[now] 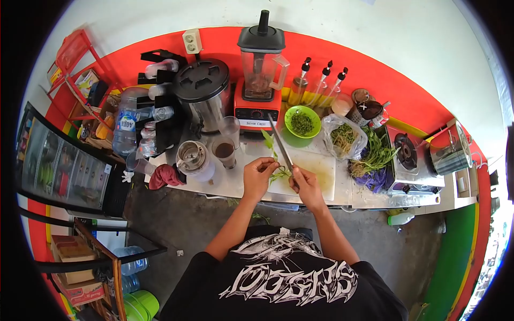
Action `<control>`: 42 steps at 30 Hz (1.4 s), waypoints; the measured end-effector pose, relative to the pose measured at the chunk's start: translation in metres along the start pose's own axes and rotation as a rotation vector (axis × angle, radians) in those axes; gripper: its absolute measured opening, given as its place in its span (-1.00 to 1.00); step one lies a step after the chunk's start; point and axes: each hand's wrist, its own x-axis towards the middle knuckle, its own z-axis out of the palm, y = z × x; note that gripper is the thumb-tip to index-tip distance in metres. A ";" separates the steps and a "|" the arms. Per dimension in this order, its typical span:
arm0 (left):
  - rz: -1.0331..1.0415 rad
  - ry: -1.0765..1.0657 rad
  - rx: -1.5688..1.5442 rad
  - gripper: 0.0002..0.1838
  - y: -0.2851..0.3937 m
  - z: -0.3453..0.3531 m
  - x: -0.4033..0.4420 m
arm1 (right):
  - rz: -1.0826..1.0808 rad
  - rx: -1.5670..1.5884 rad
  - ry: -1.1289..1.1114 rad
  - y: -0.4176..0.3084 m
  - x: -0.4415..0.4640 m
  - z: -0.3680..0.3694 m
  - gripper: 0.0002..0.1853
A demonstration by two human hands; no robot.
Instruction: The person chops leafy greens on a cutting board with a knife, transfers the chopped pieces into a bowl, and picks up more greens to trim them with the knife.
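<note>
Over the front edge of the counter, my left hand (258, 176) is closed on a green leafy stem (269, 140), its leaves pointing up and to the right. My right hand (308, 188) grips a knife (280, 144) whose long blade points up and slightly left, close beside the stem. Beneath and right of the hands lies a white cutting board (318, 168) with wet greenish marks. Behind the board stands a green bowl (302, 125) of chopped greens. A clear plastic bag (345, 137) of cut stems is to its right, beside a bunch of leafy greens (377, 150).
A red blender (259, 101) and a steel container (203, 96) stand at the back. Left of the board are a glass of brown liquid (224, 152) and a jar (195, 160). Pump bottles (321, 85) line the wall. A gas stove (409, 160) is at the right.
</note>
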 end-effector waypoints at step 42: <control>-0.032 -0.135 -0.004 -0.82 -0.003 0.053 -0.002 | 0.035 0.419 0.007 0.027 -0.013 -0.018 -0.51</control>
